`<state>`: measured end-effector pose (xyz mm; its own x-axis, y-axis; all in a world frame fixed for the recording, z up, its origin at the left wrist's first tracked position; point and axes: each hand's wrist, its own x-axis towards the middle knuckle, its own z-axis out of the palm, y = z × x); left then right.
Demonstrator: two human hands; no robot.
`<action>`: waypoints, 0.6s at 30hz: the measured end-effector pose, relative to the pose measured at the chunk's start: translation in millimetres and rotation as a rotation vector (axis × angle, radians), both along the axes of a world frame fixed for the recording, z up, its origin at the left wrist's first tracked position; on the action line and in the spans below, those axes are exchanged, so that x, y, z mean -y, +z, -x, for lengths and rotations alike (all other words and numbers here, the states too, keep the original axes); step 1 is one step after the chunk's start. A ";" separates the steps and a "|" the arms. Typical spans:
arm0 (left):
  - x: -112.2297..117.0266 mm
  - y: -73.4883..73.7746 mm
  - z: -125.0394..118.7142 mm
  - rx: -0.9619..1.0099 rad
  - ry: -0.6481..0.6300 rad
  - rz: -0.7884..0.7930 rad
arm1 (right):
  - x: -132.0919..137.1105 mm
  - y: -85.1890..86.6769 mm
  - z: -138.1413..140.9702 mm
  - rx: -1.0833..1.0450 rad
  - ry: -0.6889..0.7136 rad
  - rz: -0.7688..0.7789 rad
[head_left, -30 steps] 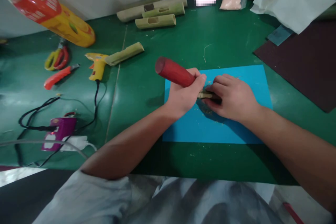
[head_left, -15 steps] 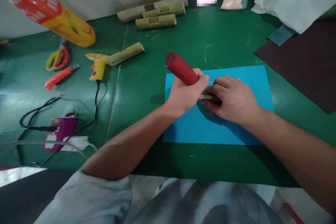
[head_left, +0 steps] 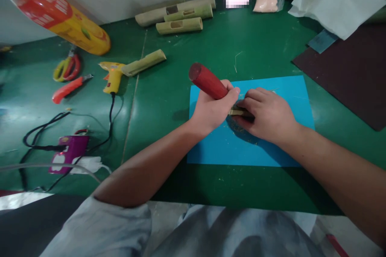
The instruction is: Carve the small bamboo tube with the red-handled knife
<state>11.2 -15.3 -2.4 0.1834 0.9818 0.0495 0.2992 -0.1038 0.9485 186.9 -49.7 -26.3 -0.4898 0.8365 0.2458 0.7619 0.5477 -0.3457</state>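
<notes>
My left hand (head_left: 212, 108) is wrapped round a tool with a thick red wooden handle (head_left: 208, 81), tilted with its butt end up and to the left. The tool's working end is hidden behind my fingers, so its kind does not show. My right hand (head_left: 268, 114) grips a small bamboo piece (head_left: 238, 112), whose pale edge shows between the two hands. Both hands are close together over a blue sheet (head_left: 208, 154), where fine shavings are scattered around the bamboo.
Cut bamboo tubes (head_left: 179, 26) lie along the wall. At left are a yellow glue gun (head_left: 113, 80) resting against a bamboo piece (head_left: 146, 63), a red-handled cutter (head_left: 70, 89), scissors (head_left: 66, 66), a bottle (head_left: 66, 20) and a purple power strip (head_left: 70, 150). A dark sheet (head_left: 350, 76) lies right.
Hardly anything differs. The whole view has shifted very slightly, and both hands keep their holds on the red-handled tool and the bamboo piece.
</notes>
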 end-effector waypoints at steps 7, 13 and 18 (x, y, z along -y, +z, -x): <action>1.3 -3.2 2.0 0.059 -0.041 -0.030 | 0.3 -1.2 -0.3 -0.012 0.004 -0.027; 1.2 -7.0 3.3 0.082 -0.061 -0.076 | -0.2 -3.0 -0.1 -0.012 0.003 -0.051; 2.1 -4.8 2.2 0.030 -0.064 -0.054 | 0.2 -4.4 -0.6 -0.021 0.015 -0.090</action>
